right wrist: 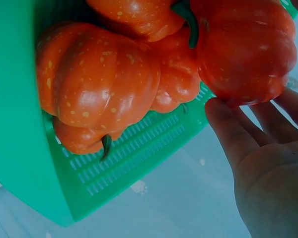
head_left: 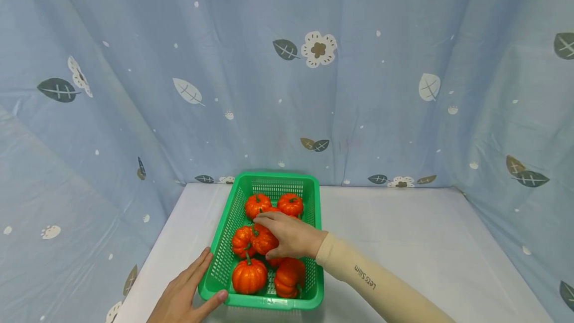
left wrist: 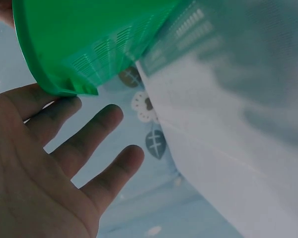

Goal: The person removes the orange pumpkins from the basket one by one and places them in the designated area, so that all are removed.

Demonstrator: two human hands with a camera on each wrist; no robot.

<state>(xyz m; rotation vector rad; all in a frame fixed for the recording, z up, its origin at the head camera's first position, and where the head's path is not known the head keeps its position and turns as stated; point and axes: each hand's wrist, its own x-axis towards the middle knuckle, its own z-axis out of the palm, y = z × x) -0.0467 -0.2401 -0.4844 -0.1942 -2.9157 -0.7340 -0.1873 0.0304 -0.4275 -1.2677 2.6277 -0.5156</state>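
Observation:
A green plastic basket (head_left: 278, 175) with slotted walls holds several orange-red toy pumpkins. At its near left corner, my left hand (head_left: 186, 285) rests against the rim with the fingers spread straight; the left wrist view shows fingers (left wrist: 102, 129) beside the green wall (left wrist: 84, 34). My right hand (head_left: 293, 236) reaches into the basket and holds a pumpkin (head_left: 263, 240) near the middle, thumb on the near side and fingers on the far side. In the right wrist view the fingertips touch that shiny pumpkin (right wrist: 246, 54), and a speckled pumpkin (right wrist: 99, 74) lies beside it.
The basket stands on a white-covered table (head_left: 394, 233), close to its back edge. A blue curtain (head_left: 251, 88) with leaf and flower prints hangs behind and at both sides. Near the basket's front lie a round pumpkin (head_left: 249, 276) and a taller one (head_left: 289, 277).

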